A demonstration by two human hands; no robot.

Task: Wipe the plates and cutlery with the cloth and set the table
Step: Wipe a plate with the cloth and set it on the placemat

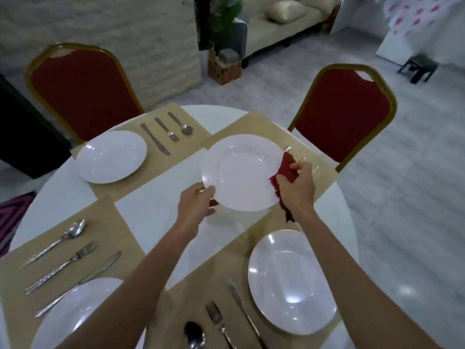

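A white plate (241, 172) is held up above the round white table (161, 207), over the far right placemat (266, 127). My left hand (195, 205) grips its near left rim. My right hand (297, 187) presses a dark red cloth (285, 172) against the plate's right rim, and the cloth hangs down below the hand. Behind the plate, three cutlery handle ends (302, 160) stick out on that placemat; the rest of them is hidden.
Three other white plates lie on beige placemats: far left (110, 156), near right (292, 280), near left (75, 313). Each has a knife, fork and spoon beside it (166, 133) (219, 321) (63, 263). Two red chairs (83, 91) (344, 112) stand at the far side.
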